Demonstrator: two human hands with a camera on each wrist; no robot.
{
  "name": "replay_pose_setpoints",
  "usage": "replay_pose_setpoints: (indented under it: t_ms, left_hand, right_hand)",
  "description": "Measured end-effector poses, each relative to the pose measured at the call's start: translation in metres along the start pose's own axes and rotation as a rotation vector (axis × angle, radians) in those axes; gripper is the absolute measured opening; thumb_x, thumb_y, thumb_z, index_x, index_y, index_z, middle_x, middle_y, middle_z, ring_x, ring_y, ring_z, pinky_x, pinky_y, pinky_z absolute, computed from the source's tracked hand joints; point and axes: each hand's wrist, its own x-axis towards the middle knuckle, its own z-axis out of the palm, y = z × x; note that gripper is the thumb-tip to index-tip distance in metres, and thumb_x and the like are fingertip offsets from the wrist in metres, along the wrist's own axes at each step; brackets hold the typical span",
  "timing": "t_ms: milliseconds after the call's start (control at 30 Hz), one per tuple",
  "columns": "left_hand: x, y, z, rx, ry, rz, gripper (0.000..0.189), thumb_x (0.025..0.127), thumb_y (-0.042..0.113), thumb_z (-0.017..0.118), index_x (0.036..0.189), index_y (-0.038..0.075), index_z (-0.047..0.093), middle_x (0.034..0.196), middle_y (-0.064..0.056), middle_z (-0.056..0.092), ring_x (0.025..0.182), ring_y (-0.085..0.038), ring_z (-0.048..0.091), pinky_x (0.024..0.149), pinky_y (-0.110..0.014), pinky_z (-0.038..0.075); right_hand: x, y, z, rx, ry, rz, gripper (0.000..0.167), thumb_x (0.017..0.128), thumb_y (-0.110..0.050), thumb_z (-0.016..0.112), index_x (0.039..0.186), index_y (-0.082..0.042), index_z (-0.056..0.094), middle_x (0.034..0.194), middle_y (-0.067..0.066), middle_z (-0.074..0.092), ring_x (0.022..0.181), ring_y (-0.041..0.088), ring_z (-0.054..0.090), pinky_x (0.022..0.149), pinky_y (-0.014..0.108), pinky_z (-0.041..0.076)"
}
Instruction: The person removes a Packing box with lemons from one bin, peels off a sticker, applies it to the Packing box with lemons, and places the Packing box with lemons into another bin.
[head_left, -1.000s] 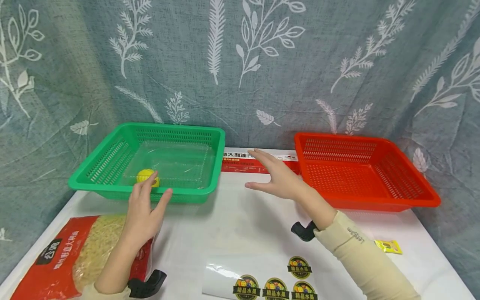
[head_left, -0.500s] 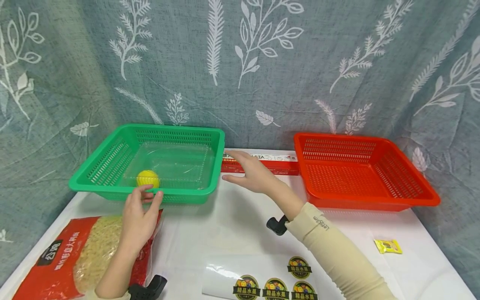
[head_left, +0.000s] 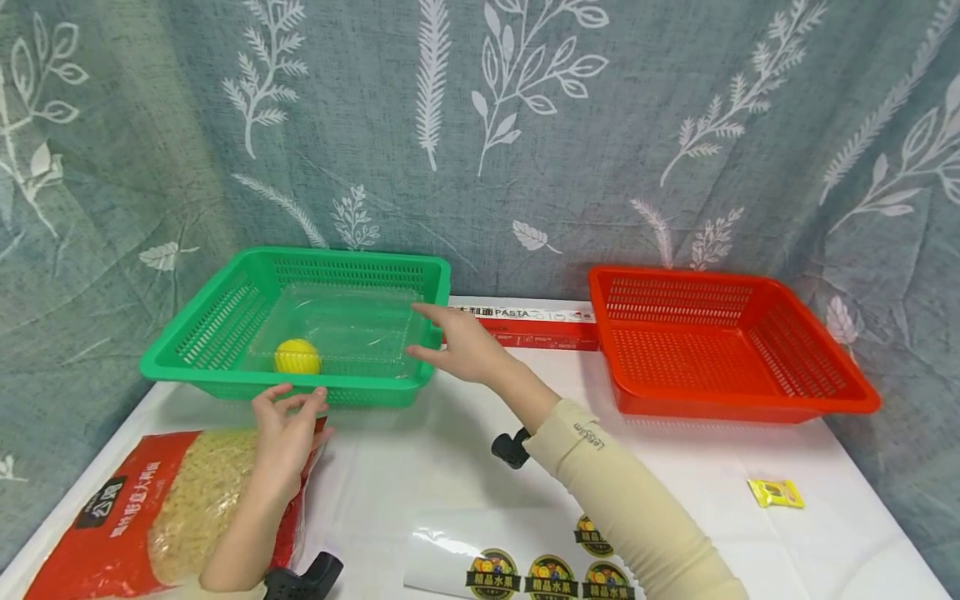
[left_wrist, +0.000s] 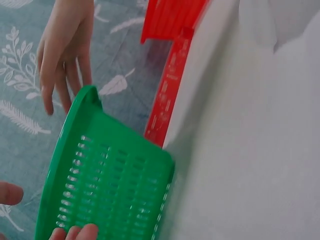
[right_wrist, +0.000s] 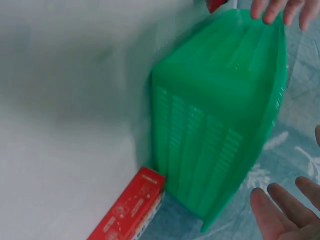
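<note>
A green plastic basket [head_left: 217,377] stands at the back left in the head view. Inside it are a clear plastic box [head_left: 360,321] and a yellow ribbed ball [head_left: 297,357]. My left hand [head_left: 283,437] is at the basket's front wall, fingers loosely bent and fingertips just below the rim. My right hand [head_left: 467,346] is by the basket's right side, thumb apart from the fingers, its fingertips overlapping the rim in the head view. In the right wrist view, the right fingers [right_wrist: 280,210] show apart from the basket wall [right_wrist: 200,130]. Neither hand holds anything.
A red basket [head_left: 682,400] stands at the back right. A long red pasta box [head_left: 532,333] lies between the baskets. At the front left is a bag of pasta [head_left: 198,508]; a sticker sheet [head_left: 450,542] lies front centre. A small yellow packet [head_left: 776,493] is at right.
My right hand has moved left, from beside the red basket to the green basket's right side. My left hand has drawn down from over the ball to the front wall.
</note>
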Motion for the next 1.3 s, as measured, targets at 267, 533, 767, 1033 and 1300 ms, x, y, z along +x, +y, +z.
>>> replay_pose_setpoints:
  t_ms: [267,533,767,1033,1300]
  left_hand:
    - [-0.002,0.009,0.007,-0.181,-0.042,-0.141,0.072,0.095,0.028,0.044,0.139,0.006,-0.008,0.129,-0.010,0.030,0.092,-0.001,0.054,0.080,-0.024,0.050]
    - [0.005,0.018,0.017,-0.440,0.064,-0.152,0.051,0.097,0.019,0.041,0.137,0.004,0.012,0.113,0.000,0.032,0.104,-0.015,0.045,0.088,-0.028,0.047]
    - [0.011,0.020,0.030,-0.555,0.210,-0.157,0.052,0.095,0.013,0.042,0.133,0.009,0.006,0.106,0.002,0.032,0.092,-0.010,0.041,0.085,-0.027,0.048]
    - [0.012,0.021,0.035,-0.570,0.215,-0.119,0.048,0.096,0.010,0.039,0.132,0.007,0.007,0.106,0.000,0.031,0.092,-0.010,0.039,0.084,-0.027,0.049]
    - [0.013,0.021,0.031,-0.602,0.218,-0.119,0.047,0.096,0.008,0.038,0.132,0.006,0.009,0.107,0.000,0.029,0.094,-0.010,0.037,0.084,-0.028,0.049]
  right_hand:
    - [0.011,-0.008,0.014,0.024,0.003,0.010,0.059,0.086,-0.032,0.063,0.135,-0.005,0.043,0.131,0.010,0.050,0.109,0.023,0.055,0.089,0.027,0.045]
    - [0.024,-0.027,0.024,0.004,-0.035,0.132,0.064,0.088,-0.035,0.059,0.138,-0.002,0.036,0.139,0.010,0.041,0.127,0.022,0.039,0.102,0.030,0.034]
    - [0.038,-0.046,0.035,-0.001,-0.035,0.347,0.076,0.088,-0.044,0.055,0.144,-0.003,0.023,0.146,0.021,0.024,0.133,0.030,0.025,0.103,0.038,0.033]
    - [0.049,-0.051,0.043,0.038,0.004,0.512,0.081,0.088,-0.046,0.053,0.146,-0.004,0.015,0.147,0.024,0.015,0.127,0.037,0.034,0.100,0.041,0.037]
    - [0.057,-0.053,0.052,0.036,-0.020,0.584,0.080,0.089,-0.048,0.051,0.146,-0.007,0.014,0.148,0.022,0.015,0.128,0.040,0.031,0.099,0.043,0.036]
